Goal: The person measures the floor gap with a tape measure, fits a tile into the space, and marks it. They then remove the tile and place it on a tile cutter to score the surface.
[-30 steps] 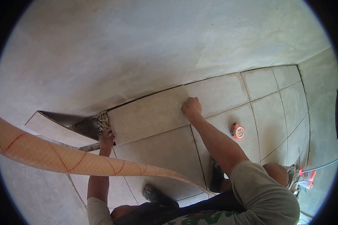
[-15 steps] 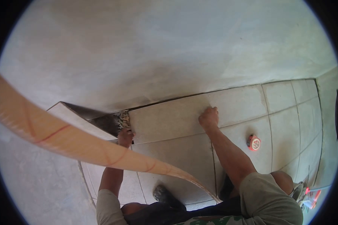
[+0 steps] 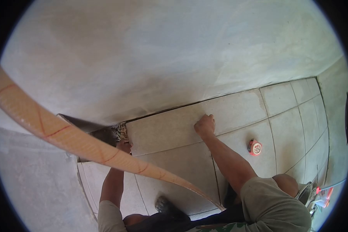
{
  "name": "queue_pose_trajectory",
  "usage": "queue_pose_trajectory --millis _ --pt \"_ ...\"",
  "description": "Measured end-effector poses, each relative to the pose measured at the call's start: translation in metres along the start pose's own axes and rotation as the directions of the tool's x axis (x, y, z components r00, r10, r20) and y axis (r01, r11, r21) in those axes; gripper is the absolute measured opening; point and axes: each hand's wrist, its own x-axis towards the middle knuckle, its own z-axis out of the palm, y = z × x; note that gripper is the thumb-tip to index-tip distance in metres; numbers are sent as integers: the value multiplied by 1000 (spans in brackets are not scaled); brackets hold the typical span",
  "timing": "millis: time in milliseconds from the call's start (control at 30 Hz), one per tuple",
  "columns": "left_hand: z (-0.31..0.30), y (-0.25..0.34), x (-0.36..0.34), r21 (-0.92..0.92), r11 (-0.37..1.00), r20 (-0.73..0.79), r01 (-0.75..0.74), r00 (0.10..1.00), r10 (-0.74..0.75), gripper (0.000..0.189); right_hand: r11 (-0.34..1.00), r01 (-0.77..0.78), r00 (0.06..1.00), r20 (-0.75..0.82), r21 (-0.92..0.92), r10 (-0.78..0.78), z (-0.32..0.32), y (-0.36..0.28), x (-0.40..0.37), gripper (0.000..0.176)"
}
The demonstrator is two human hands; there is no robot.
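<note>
A long pale floor tile point(image 3: 164, 129) lies along the foot of the wall. My left hand point(image 3: 123, 146) is at its left end, fingers closed at the corner, partly hidden by a curved orange hose point(image 3: 81, 143). Beside that hand is a dark gap point(image 3: 104, 134) with crumbly mortar point(image 3: 121, 131) along the tile's end. My right hand point(image 3: 205, 125) is a fist, resting on the row of tiles by the wall, with nothing visible in it. A red tape measure point(image 3: 255, 147) lies on the tiles to the right of my right forearm.
The hose sweeps across the near view from upper left to my lap. A bare plastered wall point(image 3: 174, 54) rises ahead. My dark shoe point(image 3: 166, 205) stands on the tiles. At lower right are a bucket-like container point(image 3: 306, 193) and a red-handled item point(image 3: 324, 195).
The view has shifted, so the tiles and both hands appear slightly further left. The tilted slab at left, plain before, is now mostly behind the hose. Both hands keep their places on the tiles.
</note>
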Motion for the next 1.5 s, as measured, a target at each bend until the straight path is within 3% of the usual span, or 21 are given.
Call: queue_pose_trajectory --millis 67,167,200,333,767,1200,1500 --pt "1 14 -10 -10 999 -103 40 994 -41 14 1000 -8 1000 24 -26 9 -1 -3 1 33" --pt "-7 17 -10 -16 993 -37 114 993 -114 8 998 -3 999 51 -63 6 4 -6 1 33" --pt "-13 20 -11 -81 986 61 146 988 -141 10 998 3 999 50 -64 0 4 -8 2 32" --pt "-12 36 -24 -84 979 -26 187 982 -190 17 997 -16 998 62 -75 21 7 -12 4 33" --pt "-13 42 -26 -23 979 -47 202 978 -203 16 998 1 999 52 -67 3 5 -13 3 28" --pt "-22 36 -23 -38 972 34 232 973 -230 19 998 25 991 129 -63 -17 3 -12 9 33" --pt "-22 37 -22 -39 971 42 236 971 -234 21 993 44 996 84 -110 -35 11 -12 5 32"
